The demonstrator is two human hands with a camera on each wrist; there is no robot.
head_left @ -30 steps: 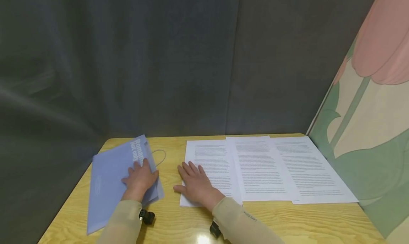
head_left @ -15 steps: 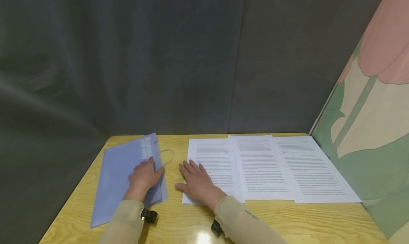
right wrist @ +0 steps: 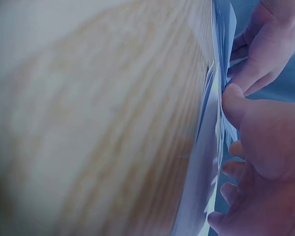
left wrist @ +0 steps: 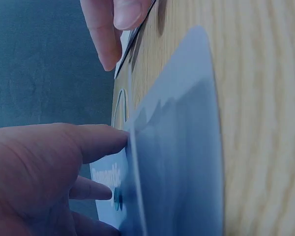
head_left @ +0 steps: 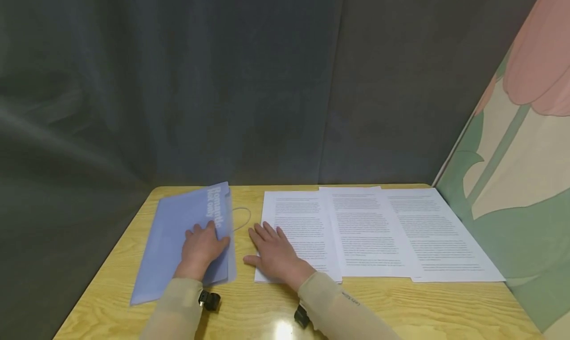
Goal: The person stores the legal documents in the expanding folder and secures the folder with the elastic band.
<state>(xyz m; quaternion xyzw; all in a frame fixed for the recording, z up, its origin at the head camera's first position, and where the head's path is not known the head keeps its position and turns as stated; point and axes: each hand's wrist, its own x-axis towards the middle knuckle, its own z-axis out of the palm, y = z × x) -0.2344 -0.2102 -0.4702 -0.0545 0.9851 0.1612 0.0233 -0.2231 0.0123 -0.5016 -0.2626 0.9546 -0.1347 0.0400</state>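
Observation:
A translucent blue document folder (head_left: 171, 241) with white lettering lies at the left of the table, a thin elastic loop (head_left: 242, 218) sticking out from its right edge. My left hand (head_left: 201, 246) rests on its right part, fingers bent slightly and thumb spread. In the left wrist view the thumb (left wrist: 101, 140) touches the edge of the folder's flap (left wrist: 172, 162), and the other fingertips are near a small teal button (left wrist: 118, 198). My right hand (head_left: 276, 256) lies with spread fingers on the leftmost stack of printed paper (head_left: 298, 216).
Two more sets of printed sheets, a middle one (head_left: 365, 231) and a right one (head_left: 445, 241), overlap in a row beside the first stack. Bare wooden table (head_left: 378, 310) shows along the front. A dark curtain (head_left: 245, 82) stands behind, and a floral panel (head_left: 525, 196) borders the right.
The folder has slid rightward under my left hand and turned a little, its lower left corner moving away from the front. My right hand stays in place on the paper.

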